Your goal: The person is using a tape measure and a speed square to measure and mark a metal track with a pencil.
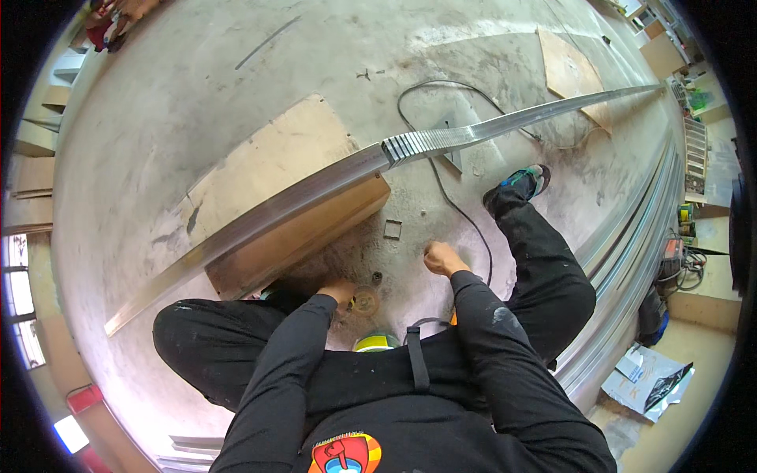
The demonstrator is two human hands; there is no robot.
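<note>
My left hand curls onto a small round disc on the concrete floor, under the long metal profile. My right hand is fisted; contents indiscernible. The cable could snag; the profile may slide off the wooden block.

Site: metal fabrication workshop. Evidence: bare, dusty concrete floor with scuffs and grinding residue; long aluminium profile laid across a wooden block; more long metal profiles stacked at 3 o'clock; black power cable trailing over the floor; plywood sheet at 1 o'clock.
</note>
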